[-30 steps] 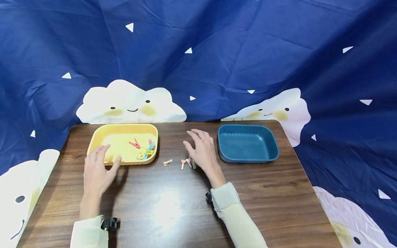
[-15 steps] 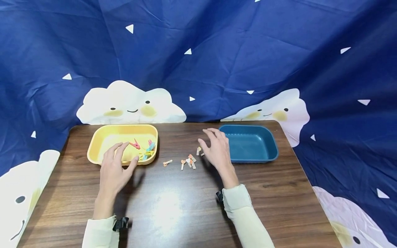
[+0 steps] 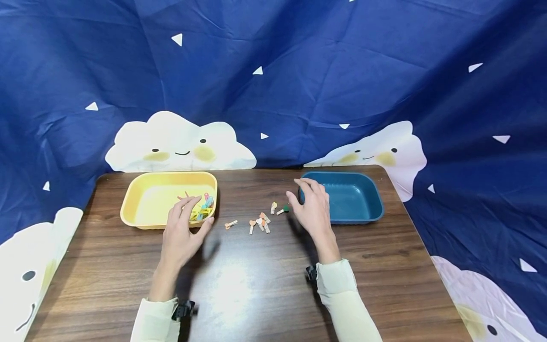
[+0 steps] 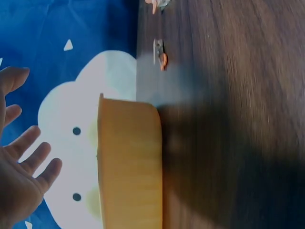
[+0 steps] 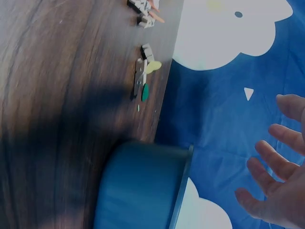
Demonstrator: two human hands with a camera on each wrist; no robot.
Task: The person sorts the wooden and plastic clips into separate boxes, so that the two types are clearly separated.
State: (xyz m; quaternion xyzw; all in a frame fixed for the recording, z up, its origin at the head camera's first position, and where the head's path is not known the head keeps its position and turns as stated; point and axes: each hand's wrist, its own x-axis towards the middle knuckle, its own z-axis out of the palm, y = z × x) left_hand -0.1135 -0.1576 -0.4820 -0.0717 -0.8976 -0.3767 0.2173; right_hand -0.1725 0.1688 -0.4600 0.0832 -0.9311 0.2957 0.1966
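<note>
My left hand (image 3: 181,237) hovers over the front right corner of the yellow bin (image 3: 145,204), fingers spread and holding nothing. Inside that bin lie colourful plastic clothespins (image 3: 208,203), partly hidden by the fingers. My right hand (image 3: 314,209), also relaxed with nothing in it, is over the left edge of the blue bin (image 3: 356,199), whose visible inside holds nothing. Between the bins several small wooden clothespins with heart tops lie on the table: a lone orange one (image 3: 231,224), a cluster with a white one (image 3: 259,222), a yellow one (image 3: 274,207) and a green one (image 3: 285,209).
Both bins stand near the far edge of the brown wooden table (image 3: 256,294). Behind it hangs a blue cloth (image 3: 282,95) with white clouds. A black wrist strap device (image 3: 183,309) sits at my left cuff.
Both hands have moved right: the left from the bin's left part to its right corner, the right from above the wooden clothespins to the blue bin, uncovering the yellow and green ones.
</note>
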